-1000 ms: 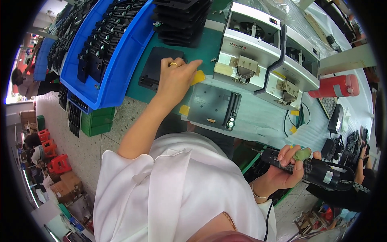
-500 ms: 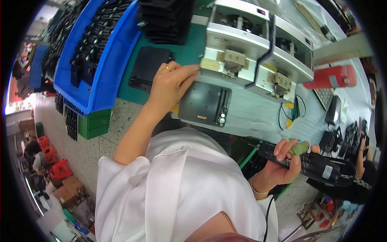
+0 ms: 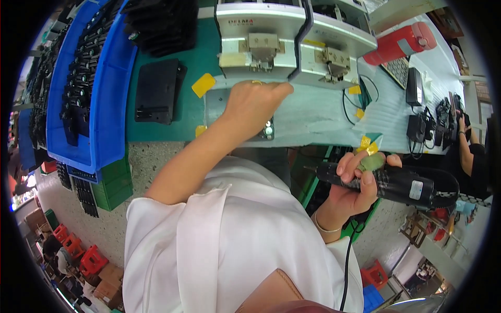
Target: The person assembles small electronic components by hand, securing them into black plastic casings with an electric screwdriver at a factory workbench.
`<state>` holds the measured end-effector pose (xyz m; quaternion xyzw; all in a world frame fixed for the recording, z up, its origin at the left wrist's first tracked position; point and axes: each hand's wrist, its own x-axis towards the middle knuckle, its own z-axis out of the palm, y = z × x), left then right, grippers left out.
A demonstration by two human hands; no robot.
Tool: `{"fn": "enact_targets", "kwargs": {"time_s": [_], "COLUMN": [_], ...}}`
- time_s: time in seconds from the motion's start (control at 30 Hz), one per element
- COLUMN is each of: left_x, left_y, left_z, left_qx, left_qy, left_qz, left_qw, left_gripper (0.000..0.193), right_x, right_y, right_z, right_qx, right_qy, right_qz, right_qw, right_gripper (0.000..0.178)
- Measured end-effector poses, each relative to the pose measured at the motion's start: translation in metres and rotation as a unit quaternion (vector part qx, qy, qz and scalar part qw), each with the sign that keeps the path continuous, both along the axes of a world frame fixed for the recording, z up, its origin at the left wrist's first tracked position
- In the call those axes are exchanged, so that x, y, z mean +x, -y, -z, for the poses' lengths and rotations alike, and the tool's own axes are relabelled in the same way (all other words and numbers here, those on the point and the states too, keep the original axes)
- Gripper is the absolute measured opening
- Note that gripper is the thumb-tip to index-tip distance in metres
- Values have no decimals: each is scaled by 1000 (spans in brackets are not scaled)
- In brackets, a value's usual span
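Observation:
My left hand (image 3: pixel 254 108), a ring on one finger, is above a dark flat panel (image 3: pixel 213 101) on the bench and hides most of it. Its fingers are drawn together, the tips pointing right just in front of a silver screw feeder (image 3: pixel 255 55); anything between them is too small to make out. My right hand (image 3: pixel 360 182) is wrapped round a black electric screwdriver (image 3: pixel 399 185), held level off the bench's front edge with its bit toward the left. Green wrapping covers one finger of that hand.
A second feeder (image 3: pixel 334 60) adjoins the first. Left are a black panel (image 3: pixel 156 91), a stack of black parts (image 3: pixel 162 26) and a blue bin (image 3: pixel 107 99) of black parts. A red bottle (image 3: pixel 399 44) lies at right, with cables. Another person's arm (image 3: pixel 466 138) is far right.
My left hand has moved right relative to the bench, from the panel's upper left edge to over the panel. My right hand still holds the screwdriver. The whole view has shifted.

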<state>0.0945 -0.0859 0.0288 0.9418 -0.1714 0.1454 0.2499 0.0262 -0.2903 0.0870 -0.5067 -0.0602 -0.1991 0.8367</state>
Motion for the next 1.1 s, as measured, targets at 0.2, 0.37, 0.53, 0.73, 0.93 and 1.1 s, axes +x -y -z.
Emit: {"fn": "enact_targets", "kwargs": {"time_s": [0.2, 0.37, 0.53, 0.73, 0.93, 1.1], "left_x": [-35, -109, -183, -220, -274, -208], "left_y": [-25, -136, -148, -163, -194, -178], "left_z": [-42, -138, -202, -237, -209, -36], "left_qx": [-258, -296, -308, -357, -337, -377], "left_qy": [-84, -195, -216, -48, -33, -220], "left_qz": [59, 615, 608, 653, 541, -77], "left_qw": [961, 704, 699, 666, 770, 896], "left_gripper": [8, 30, 36, 22, 21, 25], "right_x": [-1, 9, -3, -20, 5, 12], "right_y": [5, 37, 23, 18, 50, 10], "right_z": [0, -25, -66, -126, -142, -83], "right_qx": [58, 151, 88, -27, 146, 288], "right_qy": [9, 155, 338, 386, 425, 341], "right_qz": [-93, -576, -742, -729, -748, -424], "right_qw": [994, 788, 572, 565, 489, 788], "right_gripper": [49, 23, 16, 14, 11, 26]}}
